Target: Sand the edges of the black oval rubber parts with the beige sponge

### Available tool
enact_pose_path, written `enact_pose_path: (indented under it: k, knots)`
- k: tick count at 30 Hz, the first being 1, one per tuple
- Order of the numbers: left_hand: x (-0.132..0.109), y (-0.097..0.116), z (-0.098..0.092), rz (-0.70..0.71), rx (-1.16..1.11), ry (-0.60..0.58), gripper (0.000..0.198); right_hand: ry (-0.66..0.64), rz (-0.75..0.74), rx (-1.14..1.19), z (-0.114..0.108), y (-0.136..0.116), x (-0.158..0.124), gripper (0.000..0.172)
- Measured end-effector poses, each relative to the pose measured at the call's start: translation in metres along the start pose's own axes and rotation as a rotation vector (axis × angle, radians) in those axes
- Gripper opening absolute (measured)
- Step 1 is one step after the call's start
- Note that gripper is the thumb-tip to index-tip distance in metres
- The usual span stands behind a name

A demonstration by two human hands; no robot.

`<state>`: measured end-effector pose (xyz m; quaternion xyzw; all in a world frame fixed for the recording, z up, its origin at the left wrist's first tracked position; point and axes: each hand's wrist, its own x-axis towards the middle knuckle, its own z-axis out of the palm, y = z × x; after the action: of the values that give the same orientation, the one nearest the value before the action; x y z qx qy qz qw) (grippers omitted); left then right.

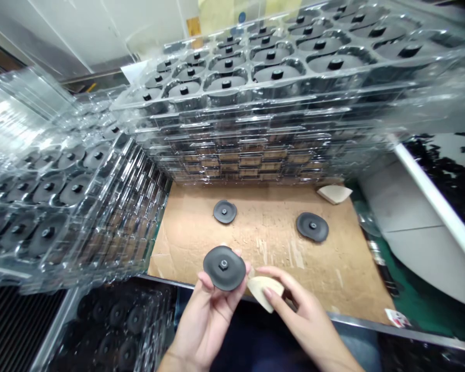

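My left hand (213,305) holds a dark oval disc (230,274) from below, its small central knob facing up. Just to the right, my right hand (294,305) pinches a cream-coloured wedge-shaped pad (260,290) between thumb and fingers, close beside the disc's edge. On the brown cardboard (267,253) lie two more dark discs, one (225,212) beyond my left hand and another (312,227) farther right. A second cream pad (334,194) rests at the cardboard's far right corner.
Tall stacks of clear plastic trays filled with dark discs stand at the back (251,98) and left (73,206). A white-edged bin (434,181) with small black parts is at the right. More discs in trays (112,330) sit low at the left.
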<state>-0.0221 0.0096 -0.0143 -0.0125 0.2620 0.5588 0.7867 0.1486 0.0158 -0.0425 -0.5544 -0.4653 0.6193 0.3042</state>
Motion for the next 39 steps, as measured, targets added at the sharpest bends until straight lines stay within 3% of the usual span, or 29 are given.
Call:
enact_pose_path:
  k: [4, 8, 15, 20, 26, 28, 31, 34, 39]
  knots:
    - [-0.002, 0.003, 0.002, -0.043, 0.005, 0.013, 0.041, -0.071, 0.193, 0.493, -0.005, 0.0, 0.005, 0.025]
    - [-0.004, 0.002, 0.005, -0.028, 0.0, 0.03, 0.044, -0.135, 0.252, 0.689, -0.009, 0.002, 0.008, 0.03]
    - [0.003, -0.003, 0.001, 0.06, -0.016, 0.062, 0.029, -0.222, 0.251, 0.86, -0.01, -0.002, 0.004, 0.043]
    - [0.003, -0.003, 0.001, 0.051, -0.064, 0.144, 0.031, -0.156, 0.211, 0.602, 0.001, 0.001, 0.001, 0.036]
    - [0.001, -0.003, -0.002, 0.012, -0.068, 0.116, 0.032, 0.065, -0.037, 0.264, 0.0, -0.004, 0.009, 0.031]
    - [-0.001, -0.004, -0.001, 0.008, -0.043, 0.086, 0.032, 0.079, -0.161, 0.188, -0.002, -0.014, 0.013, 0.026]
    - [-0.006, -0.006, 0.006, -0.002, -0.014, 0.046, 0.03, 0.078, -0.465, -0.074, -0.001, -0.029, 0.015, 0.02]
    - [-0.013, -0.005, 0.017, -0.012, 0.044, 0.094, 0.035, 0.11, -0.723, -0.307, 0.001, -0.034, 0.009, 0.022]
    - [-0.02, -0.004, 0.033, -0.002, 0.163, 0.176, 0.056, 0.132, -0.811, -0.362, 0.002, -0.034, -0.004, 0.021]
